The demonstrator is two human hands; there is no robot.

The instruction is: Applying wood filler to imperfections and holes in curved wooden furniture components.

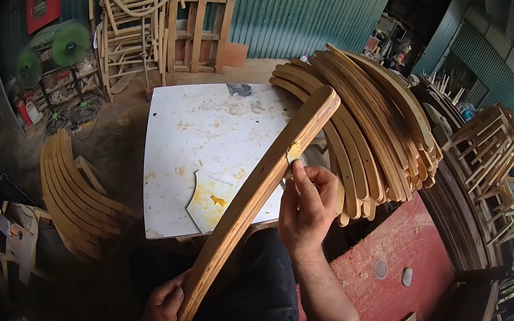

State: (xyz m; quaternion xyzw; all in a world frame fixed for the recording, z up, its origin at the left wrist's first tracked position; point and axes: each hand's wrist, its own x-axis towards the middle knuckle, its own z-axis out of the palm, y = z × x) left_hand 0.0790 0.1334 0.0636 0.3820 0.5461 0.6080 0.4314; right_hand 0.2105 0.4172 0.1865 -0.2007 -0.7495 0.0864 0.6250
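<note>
**Hands filling a curved wooden slat with putty**

Left hand [163, 307] gripped the curved wooden slat [259, 193] at its lower end, propping it across the lap. Right hand [308, 206] pinched a small scraper [294, 159], pressing yellow putty [295, 149] onto the slat's edge near the top. Step looked like mid-fill; next move probably needed a flat, firm wipe along the grain. Putty-smeared white board [196, 126] and stacked slats [371, 130] lay just beyond.

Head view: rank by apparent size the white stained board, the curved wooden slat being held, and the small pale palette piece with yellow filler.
1. White stained board, largest.
2. Curved wooden slat, long but narrow; it is nearer the camera, so its true size against the board is unsure.
3. Small pale palette piece with yellow filler, smallest.
</note>
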